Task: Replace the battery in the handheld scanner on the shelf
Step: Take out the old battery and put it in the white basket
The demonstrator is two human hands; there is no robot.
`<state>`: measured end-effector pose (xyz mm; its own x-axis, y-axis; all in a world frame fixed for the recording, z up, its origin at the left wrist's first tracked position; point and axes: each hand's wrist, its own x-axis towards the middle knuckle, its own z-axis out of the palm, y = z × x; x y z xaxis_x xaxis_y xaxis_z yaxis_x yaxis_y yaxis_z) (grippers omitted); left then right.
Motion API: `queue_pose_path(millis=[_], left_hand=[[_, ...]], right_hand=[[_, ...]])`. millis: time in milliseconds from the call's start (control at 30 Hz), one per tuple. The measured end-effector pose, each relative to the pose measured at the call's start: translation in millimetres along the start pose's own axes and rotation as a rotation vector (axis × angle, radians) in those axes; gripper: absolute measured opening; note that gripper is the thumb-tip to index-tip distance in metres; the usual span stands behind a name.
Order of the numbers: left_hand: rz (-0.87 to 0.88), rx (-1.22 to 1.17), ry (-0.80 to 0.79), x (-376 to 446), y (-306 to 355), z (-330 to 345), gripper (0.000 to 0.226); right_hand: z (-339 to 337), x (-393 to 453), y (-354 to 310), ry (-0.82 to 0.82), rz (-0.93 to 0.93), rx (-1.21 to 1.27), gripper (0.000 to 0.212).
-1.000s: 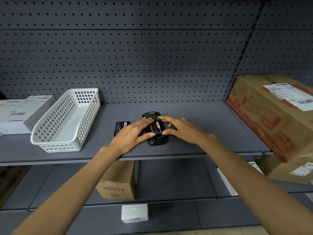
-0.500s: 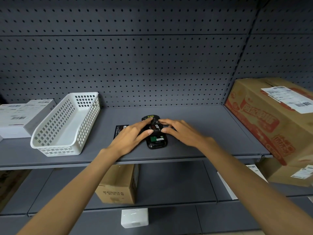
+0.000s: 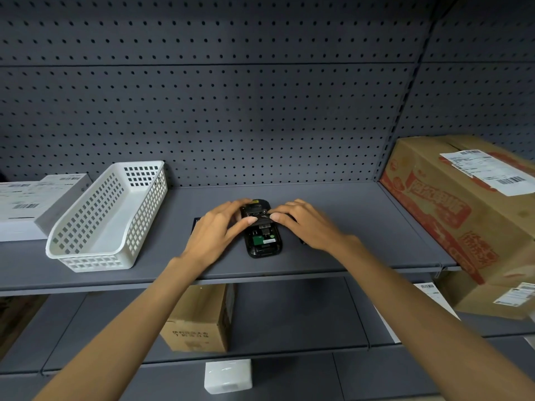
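A black handheld scanner [image 3: 264, 243] lies face down on the grey shelf [image 3: 362, 227], its back open and a green label showing in the lower part of the compartment. Over its upper half, my left hand [image 3: 214, 230] and my right hand [image 3: 307, 224] pinch a dark battery [image 3: 262, 222] between thumbs and fingers, raised at the far end of the compartment. A flat black piece [image 3: 197, 224] lies left of the scanner, mostly hidden under my left hand. Another dark edge shows under my right hand; I cannot tell what it is.
A white plastic basket [image 3: 86, 250] stands to the left, beside a white labelled box [image 3: 23, 204]. A large cardboard box [image 3: 463, 215] fills the right end. Below are a small cardboard box [image 3: 199, 319] and a white box [image 3: 228, 376]. Pegboard backs the shelf.
The battery with the red label lay in the compartment; it has since come up toward the scanner's far end, baring the compartment's lower part. Both hands shifted slightly farther along the scanner.
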<state>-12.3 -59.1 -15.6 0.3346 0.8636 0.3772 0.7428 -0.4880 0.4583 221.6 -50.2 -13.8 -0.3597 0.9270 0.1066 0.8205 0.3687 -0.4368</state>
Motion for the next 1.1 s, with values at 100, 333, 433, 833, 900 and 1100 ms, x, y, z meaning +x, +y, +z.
queue_pose_path(millis=[100,333,433,833,900,1100], left_hand=[[-0.035,-0.096,0.002,0,2,1,0.049],[-0.035,-0.165,0.049,-3,7,4,0.053],[-0.047,-0.157,0.060,-6,8,4,0.048],[-0.060,-0.217,0.081,-13,12,2,0.050],[-0.059,-0.231,0.078,-13,12,1,0.052],[-0.053,-0.257,0.080,-12,8,-5,0.057]], right_hand=[[1,-1,-3,0.010,-0.008,0.008,0.050],[4,-7,-13,0.049,0.059,0.030,0.049],[7,-9,-14,0.053,0.056,0.064,0.047],[8,-10,-21,0.101,0.015,0.200,0.040],[8,-10,-22,0.104,0.009,0.261,0.046],[5,-7,-32,0.095,0.019,0.383,0.048]])
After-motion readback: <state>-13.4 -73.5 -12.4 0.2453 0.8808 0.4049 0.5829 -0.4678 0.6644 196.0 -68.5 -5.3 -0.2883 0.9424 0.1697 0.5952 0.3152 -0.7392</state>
